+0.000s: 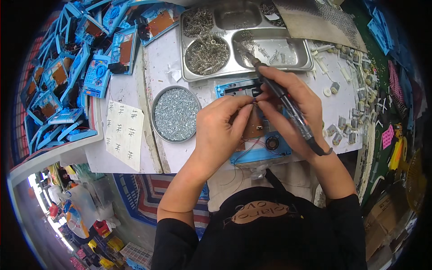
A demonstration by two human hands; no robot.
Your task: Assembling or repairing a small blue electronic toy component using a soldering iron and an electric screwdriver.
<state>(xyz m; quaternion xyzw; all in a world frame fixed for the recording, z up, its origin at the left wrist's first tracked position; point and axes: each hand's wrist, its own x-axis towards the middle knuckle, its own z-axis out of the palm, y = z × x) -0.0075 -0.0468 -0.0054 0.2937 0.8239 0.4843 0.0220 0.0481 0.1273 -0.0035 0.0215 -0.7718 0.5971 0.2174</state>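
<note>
My right hand (294, 105) is wrapped round a slim black electric screwdriver (288, 101), its thin end pointing up and left over the metal tray. My left hand (225, 126) is closed, thumb and forefinger pinched together beside the right fingertips. A small part seems to be between them, too small to name. Directly beneath both hands lies an open blue plastic housing (258, 155) with a brown circuit board (253, 128), thin wires and a round black speaker (272, 142). My hands hide much of its upper part.
Left of my hands stands a round dish of small screws (176, 112), beside a marked paper sheet (124, 135). A compartmented metal tray (299, 65) with springs is at the back. Blue housings (96, 74) are heaped at far left; small motors (355, 112) lie at right.
</note>
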